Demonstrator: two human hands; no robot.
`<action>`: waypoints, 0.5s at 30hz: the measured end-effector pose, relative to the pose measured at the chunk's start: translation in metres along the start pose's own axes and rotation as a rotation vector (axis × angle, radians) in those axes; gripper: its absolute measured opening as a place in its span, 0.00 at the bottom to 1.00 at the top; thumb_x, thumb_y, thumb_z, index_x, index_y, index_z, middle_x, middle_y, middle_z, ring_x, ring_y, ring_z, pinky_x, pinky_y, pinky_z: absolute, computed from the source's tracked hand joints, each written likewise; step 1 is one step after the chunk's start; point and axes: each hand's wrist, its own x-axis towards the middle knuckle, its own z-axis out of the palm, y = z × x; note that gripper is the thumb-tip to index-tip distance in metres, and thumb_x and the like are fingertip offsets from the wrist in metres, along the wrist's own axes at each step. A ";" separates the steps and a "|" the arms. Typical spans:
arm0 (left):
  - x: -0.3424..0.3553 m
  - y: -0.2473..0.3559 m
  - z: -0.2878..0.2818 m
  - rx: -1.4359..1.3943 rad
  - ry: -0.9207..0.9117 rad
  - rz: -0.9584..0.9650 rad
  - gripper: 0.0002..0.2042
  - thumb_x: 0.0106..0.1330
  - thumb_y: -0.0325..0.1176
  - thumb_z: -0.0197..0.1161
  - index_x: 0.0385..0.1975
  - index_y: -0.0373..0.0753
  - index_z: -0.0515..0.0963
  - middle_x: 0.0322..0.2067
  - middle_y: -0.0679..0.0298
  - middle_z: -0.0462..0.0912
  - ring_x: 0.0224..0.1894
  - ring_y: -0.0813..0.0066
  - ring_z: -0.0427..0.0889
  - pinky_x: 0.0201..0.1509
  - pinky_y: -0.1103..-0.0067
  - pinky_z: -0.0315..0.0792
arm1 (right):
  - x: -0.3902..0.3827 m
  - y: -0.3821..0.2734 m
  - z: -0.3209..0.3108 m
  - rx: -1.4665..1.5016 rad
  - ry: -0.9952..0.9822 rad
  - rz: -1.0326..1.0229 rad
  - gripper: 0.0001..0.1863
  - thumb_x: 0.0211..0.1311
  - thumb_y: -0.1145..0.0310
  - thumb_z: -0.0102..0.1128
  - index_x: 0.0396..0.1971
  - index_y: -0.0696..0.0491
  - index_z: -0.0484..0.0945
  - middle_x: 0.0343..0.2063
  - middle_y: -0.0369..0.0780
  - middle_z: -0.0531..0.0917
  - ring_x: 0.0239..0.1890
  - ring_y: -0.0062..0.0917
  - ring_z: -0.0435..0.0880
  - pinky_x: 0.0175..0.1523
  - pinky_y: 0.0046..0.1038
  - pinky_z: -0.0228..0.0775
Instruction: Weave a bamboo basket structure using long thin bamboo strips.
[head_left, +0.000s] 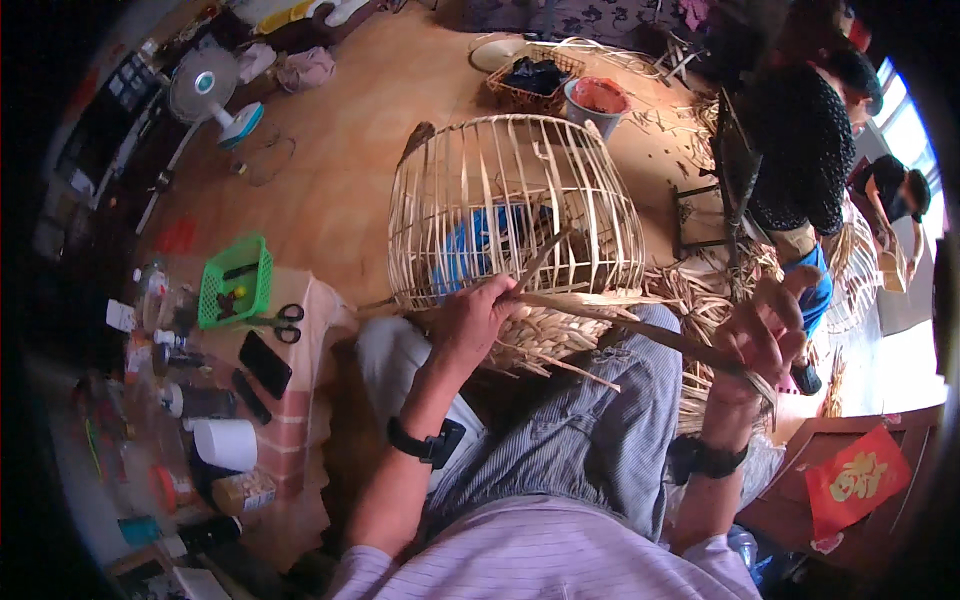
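A flat strip stretched between two hands over an openwork basket

The brown strip runs from the middle of the scene to the right, above the wearer's lap and the near end of the openwork basket. It looks light, thin and springy: likely to bend along its length, yet split if folded sharply. Its flat faces near each end seem the best places to hold.

The basket's slender ribs also look light and flexible, easily bowed by a hard squeeze; the denser woven section by the knees should give a firmer hold.

The left hand is at the basket's near side, thumb and fingers pinched on the strip's left end, its forearm slanting in from near left. The right hand is raised at the right, fingers bent and parted, the strip crossing it; whether the fingers clamp it I cannot tell. That forearm rises almost straight, the wrist wearing a dark band.

Left of the knees, black-handled scissors lie by a green plastic basket. Beyond the openwork basket stands a bucket.
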 end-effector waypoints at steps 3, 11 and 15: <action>0.001 0.002 0.003 -0.074 0.028 -0.009 0.09 0.69 0.36 0.69 0.44 0.40 0.81 0.36 0.56 0.90 0.40 0.51 0.89 0.41 0.62 0.80 | 0.001 0.004 0.019 -0.054 -0.101 0.030 0.12 0.72 0.59 0.66 0.49 0.42 0.73 0.35 0.31 0.75 0.36 0.22 0.75 0.40 0.33 0.76; 0.000 0.011 -0.002 -0.006 -0.026 -0.136 0.10 0.69 0.35 0.68 0.44 0.38 0.80 0.36 0.54 0.89 0.39 0.52 0.89 0.44 0.64 0.80 | -0.003 -0.008 0.066 -2.197 -0.259 0.229 0.15 0.58 0.57 0.73 0.34 0.55 0.89 0.23 0.45 0.86 0.35 0.42 0.88 0.52 0.42 0.73; 0.000 0.017 -0.002 0.013 -0.039 -0.159 0.10 0.70 0.36 0.68 0.45 0.39 0.80 0.36 0.54 0.89 0.39 0.51 0.89 0.44 0.63 0.80 | -0.020 0.023 0.041 -1.968 0.106 0.484 0.12 0.64 0.60 0.72 0.39 0.53 0.87 0.20 0.44 0.84 0.23 0.39 0.85 0.32 0.39 0.76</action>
